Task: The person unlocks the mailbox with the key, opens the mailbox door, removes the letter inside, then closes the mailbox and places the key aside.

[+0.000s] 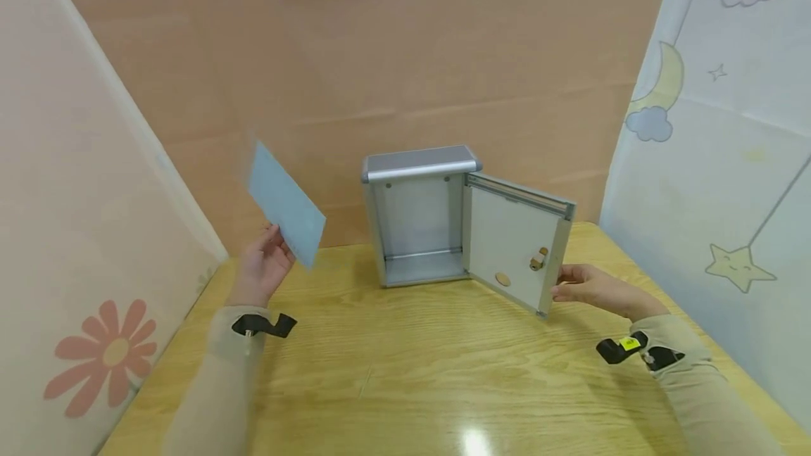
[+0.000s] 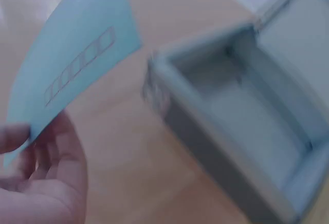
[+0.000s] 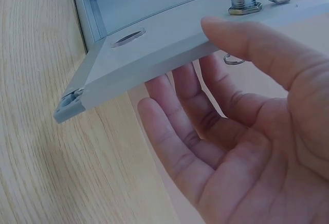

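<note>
Left fingers (image 1: 269, 245) are pinching a blue paper envelope (image 1: 286, 203), half-bent right fingers (image 1: 575, 290) a flat white door (image 1: 503, 234). A grey metal box (image 1: 421, 162) is standing between.

Head view: forward, down, farther; wrist views: close; all share box (image 1: 421, 162).

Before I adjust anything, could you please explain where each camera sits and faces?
Head: on the head, facing forward and down at the grey metal box with its open white door; left hand, right hand and beige sleeves show.
Left wrist: worn there, facing the blue paper envelope and box; left hand shows.
Right wrist: worn there, facing the door's metal lock; right hand shows.
Both wrist views share box and door.
</note>
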`<state>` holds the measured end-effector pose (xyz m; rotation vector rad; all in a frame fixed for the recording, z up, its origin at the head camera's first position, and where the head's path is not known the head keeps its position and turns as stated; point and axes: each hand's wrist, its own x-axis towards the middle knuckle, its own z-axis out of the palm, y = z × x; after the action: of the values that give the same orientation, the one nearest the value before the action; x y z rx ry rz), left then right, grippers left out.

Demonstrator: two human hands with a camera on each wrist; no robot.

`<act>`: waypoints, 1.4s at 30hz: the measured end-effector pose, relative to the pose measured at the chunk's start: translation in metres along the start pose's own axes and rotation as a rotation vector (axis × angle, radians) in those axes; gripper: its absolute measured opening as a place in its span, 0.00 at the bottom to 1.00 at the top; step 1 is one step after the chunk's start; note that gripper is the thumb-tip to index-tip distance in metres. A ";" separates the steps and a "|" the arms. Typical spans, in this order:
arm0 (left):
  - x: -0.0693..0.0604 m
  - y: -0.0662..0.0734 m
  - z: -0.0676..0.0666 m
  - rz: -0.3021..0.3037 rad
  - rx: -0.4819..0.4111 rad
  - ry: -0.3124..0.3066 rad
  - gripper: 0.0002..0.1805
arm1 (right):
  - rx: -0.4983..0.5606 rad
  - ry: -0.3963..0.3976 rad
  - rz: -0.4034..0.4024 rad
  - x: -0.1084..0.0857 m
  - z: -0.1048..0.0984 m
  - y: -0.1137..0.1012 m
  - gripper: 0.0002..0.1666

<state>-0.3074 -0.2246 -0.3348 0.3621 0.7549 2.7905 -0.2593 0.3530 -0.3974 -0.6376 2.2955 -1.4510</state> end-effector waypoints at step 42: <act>0.010 -0.076 -0.090 -0.339 1.954 0.318 0.14 | 0.007 -0.007 0.026 0.000 0.000 -0.005 0.32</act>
<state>-0.3318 -0.1991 -0.4478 -0.0128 2.8801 0.9069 -0.2587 0.3513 -0.3928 -0.6081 2.2833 -1.4422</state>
